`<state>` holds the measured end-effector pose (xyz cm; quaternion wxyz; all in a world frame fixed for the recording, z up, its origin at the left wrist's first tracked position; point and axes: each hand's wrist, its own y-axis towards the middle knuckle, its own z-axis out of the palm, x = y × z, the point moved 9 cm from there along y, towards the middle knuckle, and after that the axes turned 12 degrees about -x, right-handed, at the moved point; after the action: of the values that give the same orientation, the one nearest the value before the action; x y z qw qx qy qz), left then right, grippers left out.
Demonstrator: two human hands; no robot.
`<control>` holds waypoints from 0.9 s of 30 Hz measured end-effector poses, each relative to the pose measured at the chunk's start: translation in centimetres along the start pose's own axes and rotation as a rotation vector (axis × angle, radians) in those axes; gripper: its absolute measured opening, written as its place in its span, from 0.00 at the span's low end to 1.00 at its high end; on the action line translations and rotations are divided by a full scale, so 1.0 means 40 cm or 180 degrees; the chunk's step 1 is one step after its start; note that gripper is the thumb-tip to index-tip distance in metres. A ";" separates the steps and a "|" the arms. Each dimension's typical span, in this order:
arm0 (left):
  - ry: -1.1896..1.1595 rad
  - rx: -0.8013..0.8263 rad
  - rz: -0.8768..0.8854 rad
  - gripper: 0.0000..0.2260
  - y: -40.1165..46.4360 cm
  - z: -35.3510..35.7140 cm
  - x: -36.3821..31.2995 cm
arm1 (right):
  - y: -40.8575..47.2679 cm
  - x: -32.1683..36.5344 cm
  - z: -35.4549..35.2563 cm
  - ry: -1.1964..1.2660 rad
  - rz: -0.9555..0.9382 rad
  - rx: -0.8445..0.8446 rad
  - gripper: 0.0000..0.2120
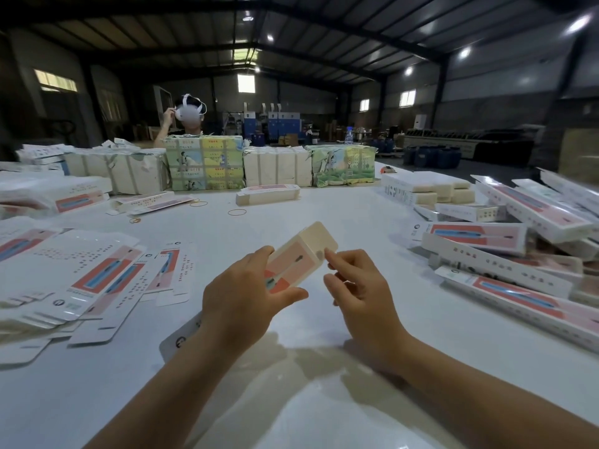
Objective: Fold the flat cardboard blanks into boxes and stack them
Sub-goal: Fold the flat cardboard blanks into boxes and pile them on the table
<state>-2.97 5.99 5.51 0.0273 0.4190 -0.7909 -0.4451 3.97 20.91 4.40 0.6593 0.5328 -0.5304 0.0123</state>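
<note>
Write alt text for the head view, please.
Two bare hands hold a half-folded box above a white table: left hand grips it, right hand fingers its end flap. Flat blanks lie left, finished boxes right.

Cream box (299, 254) with pink-and-coral print.

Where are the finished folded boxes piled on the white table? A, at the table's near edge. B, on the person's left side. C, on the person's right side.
C: the heap of long white-and-pink folded cardboard boxes lies right; flat printed cardboard blanks lie left.
</note>
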 end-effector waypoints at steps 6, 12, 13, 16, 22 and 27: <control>-0.0250 0.0149 0.0218 0.33 -0.011 0.013 -0.012 | -0.005 0.041 -0.012 -0.0111 -0.0421 -0.0190 0.09; -0.0289 0.0385 0.0303 0.37 -0.014 0.029 -0.008 | -0.006 0.012 0.013 -0.0210 -0.0184 0.0126 0.28; -0.0259 0.0393 0.0327 0.37 -0.015 0.030 -0.011 | -0.008 0.014 0.018 -0.0308 -0.0240 0.0182 0.28; -0.0259 0.0368 0.0334 0.36 -0.017 0.030 -0.016 | -0.006 0.022 0.007 -0.0299 -0.0262 0.0059 0.20; -0.0234 0.0132 0.0449 0.32 -0.015 0.020 -0.037 | -0.010 0.025 0.008 -0.0164 -0.0145 -0.0029 0.14; -0.0230 0.0016 0.0525 0.30 -0.012 0.016 -0.046 | -0.005 0.026 0.014 -0.0237 -0.0131 0.0032 0.14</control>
<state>-1.73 7.56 5.39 0.0343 0.3362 -0.8243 -0.4541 4.17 19.85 4.92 0.6365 0.5470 -0.5435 -0.0185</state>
